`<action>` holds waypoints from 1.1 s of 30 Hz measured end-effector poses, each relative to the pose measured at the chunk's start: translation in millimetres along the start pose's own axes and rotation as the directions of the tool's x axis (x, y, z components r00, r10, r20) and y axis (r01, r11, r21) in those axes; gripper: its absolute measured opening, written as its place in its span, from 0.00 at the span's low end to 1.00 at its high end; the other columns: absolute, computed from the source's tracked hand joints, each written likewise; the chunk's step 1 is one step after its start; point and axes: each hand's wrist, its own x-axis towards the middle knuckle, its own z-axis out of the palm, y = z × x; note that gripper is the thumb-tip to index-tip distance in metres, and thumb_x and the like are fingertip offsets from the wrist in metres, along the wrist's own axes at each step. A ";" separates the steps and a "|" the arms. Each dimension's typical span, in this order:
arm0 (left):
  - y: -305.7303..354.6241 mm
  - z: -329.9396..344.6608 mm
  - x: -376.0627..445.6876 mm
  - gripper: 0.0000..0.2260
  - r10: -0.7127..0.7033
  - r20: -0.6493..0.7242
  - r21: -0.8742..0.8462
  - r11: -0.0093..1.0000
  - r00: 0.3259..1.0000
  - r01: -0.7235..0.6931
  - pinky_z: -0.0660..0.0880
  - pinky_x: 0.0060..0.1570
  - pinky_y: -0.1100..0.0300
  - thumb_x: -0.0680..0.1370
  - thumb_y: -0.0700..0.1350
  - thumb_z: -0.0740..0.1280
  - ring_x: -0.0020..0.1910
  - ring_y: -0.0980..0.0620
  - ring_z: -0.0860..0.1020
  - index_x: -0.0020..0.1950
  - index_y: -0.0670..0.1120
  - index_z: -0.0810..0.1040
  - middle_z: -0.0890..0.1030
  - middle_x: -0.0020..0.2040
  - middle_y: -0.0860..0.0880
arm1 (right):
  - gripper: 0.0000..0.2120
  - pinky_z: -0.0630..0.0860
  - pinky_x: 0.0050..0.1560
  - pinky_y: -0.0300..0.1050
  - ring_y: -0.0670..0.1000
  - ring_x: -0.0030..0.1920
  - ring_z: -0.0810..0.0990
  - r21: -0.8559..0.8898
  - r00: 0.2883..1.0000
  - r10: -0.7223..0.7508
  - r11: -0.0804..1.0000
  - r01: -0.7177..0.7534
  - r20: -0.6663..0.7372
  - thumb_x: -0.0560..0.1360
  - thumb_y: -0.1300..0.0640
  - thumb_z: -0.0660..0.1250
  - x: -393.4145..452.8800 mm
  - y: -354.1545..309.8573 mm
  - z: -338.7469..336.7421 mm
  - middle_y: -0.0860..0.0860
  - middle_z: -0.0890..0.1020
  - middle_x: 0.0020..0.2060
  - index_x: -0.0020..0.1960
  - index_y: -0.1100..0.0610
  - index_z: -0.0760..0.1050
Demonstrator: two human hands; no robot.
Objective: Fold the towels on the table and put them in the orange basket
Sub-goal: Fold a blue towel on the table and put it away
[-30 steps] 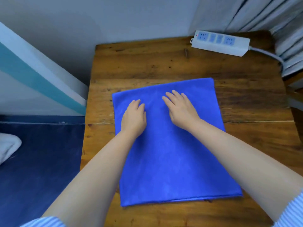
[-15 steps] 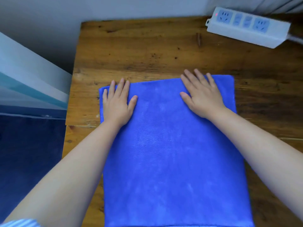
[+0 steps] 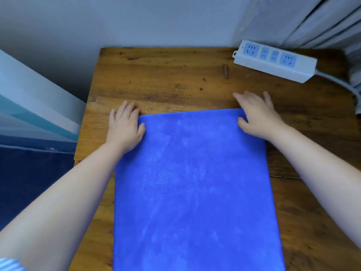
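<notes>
We see the wooden bench (image 3: 175, 79) filling the middle of the frame, its far edge running along the grey wall near the top and its left edge dropping off toward dark blue floor at the lower left. A band of bare wood lies open across the upper middle, between the towel's far edge and the wall. At the upper right a white power strip (image 3: 273, 60) sits on the bench at an angle, its cable curving off toward the right edge (a pale curtain hangs behind it).

The blue towel (image 3: 193, 192) lies flat on the bench, a tall smooth rectangle running from the centre of the frame down past the bottom edge. Its nap shows lighter brushed streaks, and we see no wrinkles or lifted corners.

Our left hand (image 3: 125, 128), acting as one grip, rests at the towel's upper left corner, fingers spread flat and reaching past the cloth onto bare wood, thumb on the blue. Our right hand (image 3: 257, 116), the other grip, lies at the upper right corner, fingers extended onto the wood and thumb pressing the towel's edge. Neither grip is closed around anything; both lie open and flat.
</notes>
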 end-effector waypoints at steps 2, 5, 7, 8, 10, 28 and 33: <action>4.7 -6.4 4.0 0.22 0.039 -0.010 0.005 0.999 0.999 -0.038 0.58 0.68 0.49 0.73 0.44 0.58 0.69 0.42 0.63 0.66 0.38 0.69 0.69 0.68 0.40 | 0.31 0.60 0.66 0.55 0.58 0.66 0.66 -0.031 0.999 -0.042 0.999 0.043 0.026 0.72 0.65 0.60 4.0 -10.0 -7.8 0.58 0.69 0.65 0.73 0.56 0.55; 10.0 -16.9 8.9 0.19 -0.058 0.031 -0.002 0.998 0.998 0.058 0.65 0.59 0.51 0.71 0.40 0.63 0.61 0.41 0.68 0.62 0.42 0.72 0.74 0.60 0.40 | 0.27 0.64 0.58 0.52 0.59 0.59 0.72 -0.101 0.992 0.015 0.995 -0.002 0.127 0.71 0.68 0.58 13.0 -20.3 -19.5 0.57 0.74 0.58 0.69 0.55 0.63; 13.4 -21.6 9.9 0.17 -0.036 0.068 0.051 0.998 0.997 0.032 0.66 0.56 0.52 0.71 0.40 0.63 0.59 0.41 0.70 0.60 0.44 0.73 0.76 0.57 0.42 | 0.20 0.64 0.57 0.51 0.58 0.56 0.74 -0.156 0.985 0.037 0.988 -0.010 0.168 0.71 0.67 0.57 17.0 -24.9 -25.5 0.56 0.76 0.54 0.62 0.57 0.71; 14.2 -23.3 9.6 0.15 -0.006 0.072 0.083 0.997 0.997 0.000 0.66 0.54 0.52 0.71 0.39 0.63 0.58 0.41 0.70 0.58 0.44 0.74 0.77 0.56 0.42 | 0.17 0.63 0.54 0.50 0.58 0.54 0.74 -0.177 0.987 0.028 0.984 0.000 0.157 0.71 0.67 0.58 16.8 -26.2 -27.2 0.55 0.77 0.51 0.58 0.58 0.74; 14.0 -25.8 1.3 0.12 0.039 0.028 0.110 0.993 0.999 -0.042 0.67 0.51 0.52 0.72 0.39 0.61 0.56 0.41 0.71 0.55 0.43 0.76 0.77 0.53 0.41 | 0.12 0.62 0.50 0.48 0.57 0.51 0.72 -0.164 0.997 0.001 0.986 0.011 0.072 0.72 0.67 0.58 9.2 -28.5 -26.2 0.55 0.73 0.44 0.52 0.60 0.77; -2.8 -41.5 -236.7 0.03 0.510 -0.325 0.071 0.853 0.796 -0.518 0.75 0.26 0.56 0.64 0.28 0.69 0.28 0.41 0.77 0.36 0.33 0.78 0.77 0.30 0.37 | 0.11 0.74 0.35 0.52 0.64 0.30 0.77 -0.175 0.840 -0.254 0.966 0.192 -0.480 0.56 0.81 0.65 -226.5 -51.6 -9.6 0.65 0.77 0.28 0.34 0.68 0.76; -9.4 -29.0 -269.2 0.12 0.641 -0.185 0.126 0.768 0.745 -0.629 0.72 0.20 0.60 0.55 0.23 0.74 0.23 0.45 0.75 0.31 0.34 0.76 0.75 0.27 0.39 | 0.13 0.74 0.27 0.50 0.62 0.27 0.76 -0.214 0.868 -0.334 0.939 0.270 -0.368 0.51 0.81 0.67 -266.4 -47.4 15.3 0.64 0.75 0.27 0.31 0.68 0.75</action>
